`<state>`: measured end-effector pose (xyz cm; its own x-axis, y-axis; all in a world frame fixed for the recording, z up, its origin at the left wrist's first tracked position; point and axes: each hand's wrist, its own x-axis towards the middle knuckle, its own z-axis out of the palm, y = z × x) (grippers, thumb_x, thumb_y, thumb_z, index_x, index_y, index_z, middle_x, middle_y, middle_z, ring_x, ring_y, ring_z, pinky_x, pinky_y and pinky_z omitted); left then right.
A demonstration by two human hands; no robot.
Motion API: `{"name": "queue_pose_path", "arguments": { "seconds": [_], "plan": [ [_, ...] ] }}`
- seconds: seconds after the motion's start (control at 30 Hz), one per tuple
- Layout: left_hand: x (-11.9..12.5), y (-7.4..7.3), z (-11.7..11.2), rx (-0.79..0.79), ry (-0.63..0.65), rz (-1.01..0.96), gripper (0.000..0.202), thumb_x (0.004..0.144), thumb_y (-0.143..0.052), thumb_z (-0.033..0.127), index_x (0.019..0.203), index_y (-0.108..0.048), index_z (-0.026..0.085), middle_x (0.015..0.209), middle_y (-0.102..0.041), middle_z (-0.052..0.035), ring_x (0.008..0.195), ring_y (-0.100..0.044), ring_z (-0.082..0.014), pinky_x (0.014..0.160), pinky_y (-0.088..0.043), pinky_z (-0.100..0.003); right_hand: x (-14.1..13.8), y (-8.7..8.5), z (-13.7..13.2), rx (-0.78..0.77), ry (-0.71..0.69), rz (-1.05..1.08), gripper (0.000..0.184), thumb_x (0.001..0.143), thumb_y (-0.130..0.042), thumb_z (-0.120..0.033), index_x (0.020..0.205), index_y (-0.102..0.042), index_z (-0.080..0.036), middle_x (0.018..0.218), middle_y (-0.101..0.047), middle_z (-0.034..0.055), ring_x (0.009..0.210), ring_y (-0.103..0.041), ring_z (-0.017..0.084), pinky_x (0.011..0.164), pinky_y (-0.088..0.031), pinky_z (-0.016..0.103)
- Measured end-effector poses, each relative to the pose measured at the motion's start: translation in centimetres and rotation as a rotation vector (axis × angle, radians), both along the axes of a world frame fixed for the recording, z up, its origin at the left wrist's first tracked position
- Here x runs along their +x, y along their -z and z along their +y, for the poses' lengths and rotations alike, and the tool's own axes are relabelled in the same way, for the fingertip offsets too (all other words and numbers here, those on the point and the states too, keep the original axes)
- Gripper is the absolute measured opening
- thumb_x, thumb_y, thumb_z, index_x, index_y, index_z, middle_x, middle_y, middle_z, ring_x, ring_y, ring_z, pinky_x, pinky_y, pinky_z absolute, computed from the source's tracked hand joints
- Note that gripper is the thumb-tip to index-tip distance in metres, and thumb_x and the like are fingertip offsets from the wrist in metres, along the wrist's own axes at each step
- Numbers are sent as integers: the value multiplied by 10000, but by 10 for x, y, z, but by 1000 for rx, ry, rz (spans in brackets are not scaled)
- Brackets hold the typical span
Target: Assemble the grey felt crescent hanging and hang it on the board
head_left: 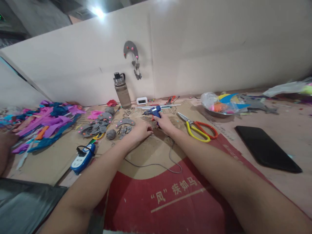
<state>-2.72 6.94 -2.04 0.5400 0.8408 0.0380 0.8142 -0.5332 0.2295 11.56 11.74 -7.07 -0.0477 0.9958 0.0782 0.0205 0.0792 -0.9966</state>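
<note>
My right hand [164, 123] is wrapped round a small blue glue gun [156, 110], whose nozzle points left. Close beside it, my left hand [143, 129] is closed, thumb and fingers pressed together; what it pinches, if anything, is too small to name. Left of that hand lies a grey felt crescent [125, 122] with pink balls on it, and grey felt scraps [125, 132] below. A ball of grey yarn [111, 134] sits farther left. Both hands are over a cardboard sheet [143, 154], where a grey cord [148, 165] loops in front of them.
Scissors [195, 125] lie right of my hands, a black phone [266, 148] beyond. A bottle [122, 92] stands by the white partition [97, 61]. At left are a power strip [83, 158], felt pieces [96, 125] and colourful strips [52, 122]; another person's hand [8, 139] shows. A metal bowl [216, 113] holds scraps.
</note>
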Motion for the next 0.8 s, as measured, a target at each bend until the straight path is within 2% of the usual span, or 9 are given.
{"name": "queue_pose_path", "arguments": {
  "seconds": [0.17,0.23,0.3,0.4,0.47,0.53,0.67,0.8],
  "plan": [
    [2,6,-2,-12,-19,-76,177,723,-566,140,786,-730,160,735,-707,-48,645,-603,-164,633,-451,-274,0,4,2,16,16,-41,87,795,-527,-240,862,-504,-189,615,-522,-60,422,-414,59,403,-326,174],
    [-1,4,-2,-29,-40,-144,165,698,-582,127,768,-728,159,715,-703,-40,633,-599,-158,631,-455,-271,0,2,-1,18,18,-31,86,789,-524,-236,858,-502,-191,610,-512,-61,428,-414,62,408,-332,179],
    [-9,-4,0,-40,-73,-218,151,694,-599,146,771,-728,157,701,-700,-33,626,-598,-153,624,-456,-264,0,-1,-4,14,27,-24,85,787,-518,-235,858,-503,-190,612,-507,-59,434,-410,65,410,-333,183],
    [-33,-24,4,-19,-151,-301,172,737,-597,233,822,-727,159,740,-709,-34,646,-605,-143,608,-453,-247,-1,-6,-8,10,37,-11,118,786,-520,-233,895,-510,-189,604,-485,-61,444,-408,70,414,-337,186],
    [-56,-36,10,22,-260,-398,198,743,-598,278,839,-725,160,756,-712,-32,654,-604,-138,605,-449,-237,-2,-9,-10,5,24,9,162,788,-524,-228,944,-505,-191,620,-490,-59,457,-424,73,420,-353,184],
    [-78,-42,18,81,-370,-501,231,729,-619,327,822,-726,145,734,-709,-37,647,-599,-139,597,-440,-233,-5,-13,-11,-5,-3,13,186,795,-521,-224,977,-495,-194,647,-511,-49,478,-454,77,424,-370,181],
    [-103,-35,35,148,-530,-538,267,715,-632,342,840,-728,126,741,-714,-54,644,-597,-141,585,-435,-228,-14,-21,-14,-24,-63,-14,203,805,-517,-205,1005,-483,-196,689,-554,-23,539,-523,91,431,-396,172],
    [-107,-18,48,150,-566,-524,237,707,-643,318,823,-734,133,753,-719,-62,665,-618,-149,628,-461,-240,-26,-26,-15,-40,-114,-55,181,812,-510,-201,991,-488,-210,647,-551,-39,471,-475,75,413,-365,167]
  ]
}}
